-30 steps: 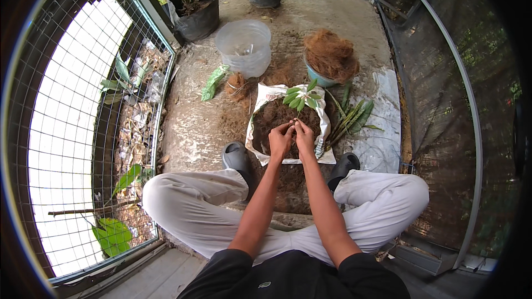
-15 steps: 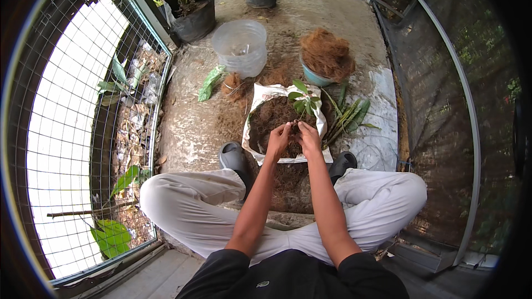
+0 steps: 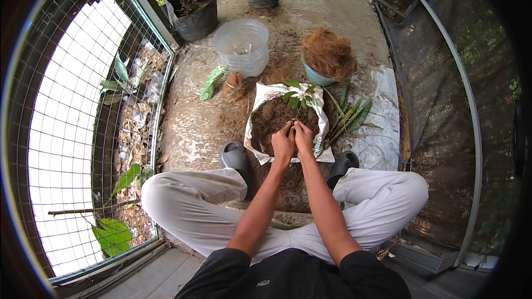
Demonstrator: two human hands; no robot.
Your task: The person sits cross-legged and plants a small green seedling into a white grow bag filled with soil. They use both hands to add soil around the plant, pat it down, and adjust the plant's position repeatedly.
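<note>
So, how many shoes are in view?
2: the left shoe by the near left corner of the white sack, the right shoe by its near right corner.

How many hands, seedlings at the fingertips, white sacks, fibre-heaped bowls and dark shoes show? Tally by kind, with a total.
Left hand and right hand: 2
Seedling: 1
White sack: 1
Fibre-heaped bowl: 1
Dark shoes: 2
Total: 7

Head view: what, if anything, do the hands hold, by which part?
A leafy sprig, apparently by its lower stem, between left hand and right hand; exact spot hidden.
</note>
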